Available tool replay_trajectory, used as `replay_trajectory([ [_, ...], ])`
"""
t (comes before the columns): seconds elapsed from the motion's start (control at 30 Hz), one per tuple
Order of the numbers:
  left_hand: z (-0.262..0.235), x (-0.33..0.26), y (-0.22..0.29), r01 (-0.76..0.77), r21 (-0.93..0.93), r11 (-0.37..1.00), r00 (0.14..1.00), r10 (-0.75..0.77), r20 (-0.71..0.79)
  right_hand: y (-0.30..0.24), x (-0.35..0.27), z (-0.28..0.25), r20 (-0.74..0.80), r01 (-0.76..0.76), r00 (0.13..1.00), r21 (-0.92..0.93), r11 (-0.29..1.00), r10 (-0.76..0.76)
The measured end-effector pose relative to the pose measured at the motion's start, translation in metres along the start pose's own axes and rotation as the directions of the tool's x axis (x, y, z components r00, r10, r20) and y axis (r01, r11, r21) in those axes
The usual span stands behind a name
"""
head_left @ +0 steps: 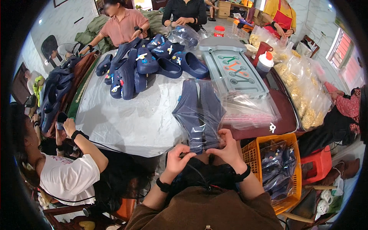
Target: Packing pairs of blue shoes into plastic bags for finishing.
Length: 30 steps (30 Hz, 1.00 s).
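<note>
A clear bag point(199, 115) holding two navy clogs is gripped at its near end by the left hand point(177, 158) and right hand point(229, 148), above the table edge point(126, 145). If only thin film is pinched, the bag could slip or tear.

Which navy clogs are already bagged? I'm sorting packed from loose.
The pair held soles-up in both hands, inside a clear bag. The clogs in the pile across the table lie bare. More bagged pairs fill the orange basket.

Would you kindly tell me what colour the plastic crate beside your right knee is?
Orange, as the head view shows: the slatted plastic crate holds bagged dark blue shoes.
</note>
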<state>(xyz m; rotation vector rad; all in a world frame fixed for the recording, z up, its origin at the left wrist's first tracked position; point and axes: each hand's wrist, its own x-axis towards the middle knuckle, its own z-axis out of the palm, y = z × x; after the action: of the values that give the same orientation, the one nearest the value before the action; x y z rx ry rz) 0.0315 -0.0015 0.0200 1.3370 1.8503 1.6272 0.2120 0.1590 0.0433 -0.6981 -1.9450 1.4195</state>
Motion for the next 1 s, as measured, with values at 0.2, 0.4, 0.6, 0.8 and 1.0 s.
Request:
replay_trajectory([
  [0.2,-0.002,0.001,0.002,0.052,0.059,0.997,0.999,-0.053,0.003,-0.025,-0.004,-0.004,-0.033,-0.038,0.999,-0.312,0.949,0.029],
  [0.4,-0.004,0.008,0.011,-0.128,0.458,0.880,0.950,0.241,-0.198,-0.034,-0.014,-0.008,-0.137,0.202,0.913,-0.668,0.716,-0.384],
  [0.6,-0.005,0.013,-0.011,0.036,0.245,0.969,0.993,-0.007,-0.118,-0.066,0.000,0.021,0.279,0.546,0.814,-0.666,0.508,-0.509],
  [0.8,0.002,0.014,-0.008,0.005,0.124,0.992,0.991,0.012,-0.131,-0.050,0.019,0.042,0.238,0.490,0.852,-0.677,0.549,-0.467],
  [1.0,0.012,0.004,0.010,0.056,-0.012,0.998,0.998,-0.056,-0.030,-0.031,0.026,0.038,-0.066,0.344,0.863,-0.649,0.678,-0.501],
])
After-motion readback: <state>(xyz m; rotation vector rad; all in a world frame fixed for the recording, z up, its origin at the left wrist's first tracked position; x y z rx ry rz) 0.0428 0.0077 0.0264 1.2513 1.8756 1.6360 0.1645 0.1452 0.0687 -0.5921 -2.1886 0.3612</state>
